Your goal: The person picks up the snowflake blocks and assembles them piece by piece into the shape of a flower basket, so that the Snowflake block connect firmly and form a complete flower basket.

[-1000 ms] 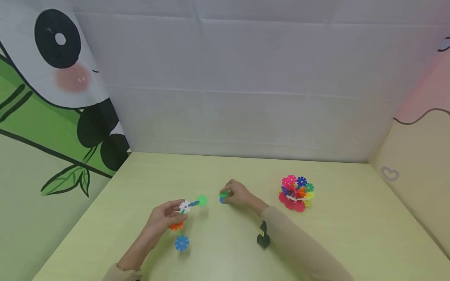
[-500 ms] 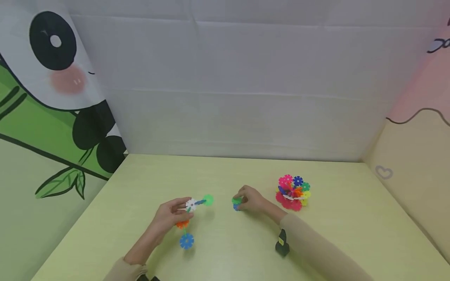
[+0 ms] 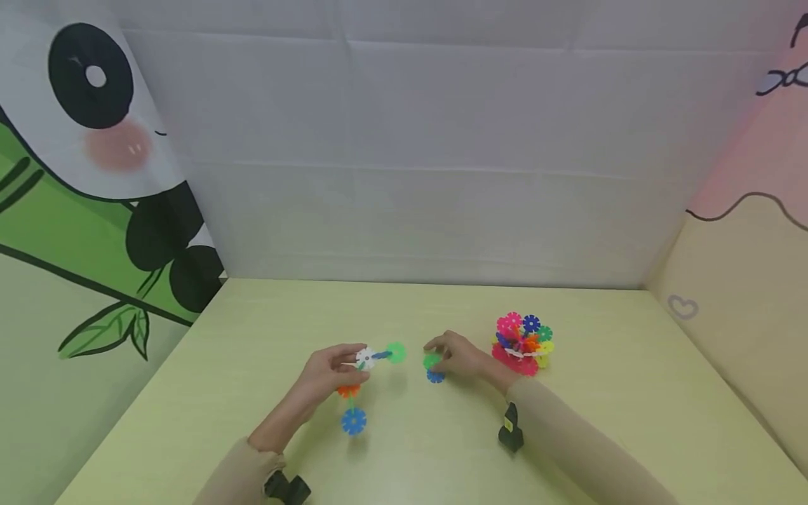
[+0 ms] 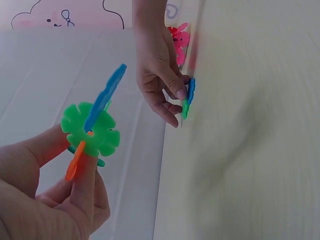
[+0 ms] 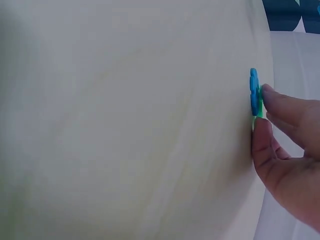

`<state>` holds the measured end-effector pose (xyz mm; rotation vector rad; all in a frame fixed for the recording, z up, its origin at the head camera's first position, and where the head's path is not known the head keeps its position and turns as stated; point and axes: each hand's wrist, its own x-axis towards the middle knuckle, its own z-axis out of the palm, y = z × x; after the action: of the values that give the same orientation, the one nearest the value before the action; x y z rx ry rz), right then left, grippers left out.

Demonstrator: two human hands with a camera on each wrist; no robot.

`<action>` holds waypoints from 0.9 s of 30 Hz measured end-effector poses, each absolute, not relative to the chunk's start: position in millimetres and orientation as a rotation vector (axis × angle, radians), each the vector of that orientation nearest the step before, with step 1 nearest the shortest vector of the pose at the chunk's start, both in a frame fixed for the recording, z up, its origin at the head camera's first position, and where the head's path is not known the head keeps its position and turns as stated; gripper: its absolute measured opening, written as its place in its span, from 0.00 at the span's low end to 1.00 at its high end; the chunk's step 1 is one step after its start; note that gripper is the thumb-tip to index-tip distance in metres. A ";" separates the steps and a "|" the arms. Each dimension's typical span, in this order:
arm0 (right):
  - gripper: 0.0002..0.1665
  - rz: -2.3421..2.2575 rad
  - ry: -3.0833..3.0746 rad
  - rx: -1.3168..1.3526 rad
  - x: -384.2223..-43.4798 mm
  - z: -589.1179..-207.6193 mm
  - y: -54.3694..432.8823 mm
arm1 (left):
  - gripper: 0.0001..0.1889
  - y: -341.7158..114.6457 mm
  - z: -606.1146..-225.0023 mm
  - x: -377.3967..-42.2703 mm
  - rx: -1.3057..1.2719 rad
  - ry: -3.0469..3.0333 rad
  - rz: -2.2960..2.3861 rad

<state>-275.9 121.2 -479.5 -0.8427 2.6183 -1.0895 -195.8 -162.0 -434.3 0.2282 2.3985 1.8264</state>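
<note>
My left hand (image 3: 328,375) pinches a chain of interlocking snowflake discs at its white disc (image 3: 365,358). From there a blue disc, seen edge-on, leads right to a green disc (image 3: 396,352). Below the fingers hang an orange disc (image 3: 348,391) and a blue disc (image 3: 354,421). In the left wrist view, a green disc (image 4: 75,122) faces the camera, with a blue disc (image 4: 107,95) and an orange disc (image 4: 75,162) slotted into it. My right hand (image 3: 463,355) pinches a green disc (image 3: 432,361) between thumb and fingers; a blue disc (image 3: 435,376) sits against it.
A colourful cluster of joined snowflake discs (image 3: 517,365) lies on the pale table (image 3: 606,393), beyond my right forearm. A white sheet (image 3: 404,224) rises behind the table. Printed cartoon panels stand on both sides. Black wrist cameras (image 3: 511,429) sit on both wrists.
My left hand has moved right and slightly away with its chain. My right hand has shifted right with its two discs, whose faces now show more toward the head camera.
</note>
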 end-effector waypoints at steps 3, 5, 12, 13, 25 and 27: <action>0.17 -1.038 2.622 -0.835 -279.9 -478.3 119.8 | 0.27 -159.4 -434.1 -197.9 0.222 2.388 1.819; 0.14 -1.025 2.613 -0.801 -280.8 -477.3 119.1 | 0.27 -158.1 -434.0 -198.6 0.217 2.380 1.814; 0.13 -1.003 2.687 -0.724 -278.5 -469.3 116.4 | 0.27 -150.9 -432.9 -200.3 0.221 2.357 1.818; 0.12 -1.021 2.703 -0.734 -277.4 -466.5 116.2 | 0.27 -149.5 -432.1 -200.5 0.225 2.352 1.821; 0.10 -1.702 2.702 -0.870 -223.9 -448.2 108.6 | 0.27 -137.9 -428.1 -202.5 0.226 2.324 1.858; 0.10 -1.769 2.707 -0.867 -218.1 -450.1 106.8 | 0.26 -137.0 -427.5 -203.6 0.223 2.315 1.870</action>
<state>-218.1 106.8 -450.1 -0.8669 2.7069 -1.7689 -203.6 -137.0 -427.5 0.2235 2.3145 1.8705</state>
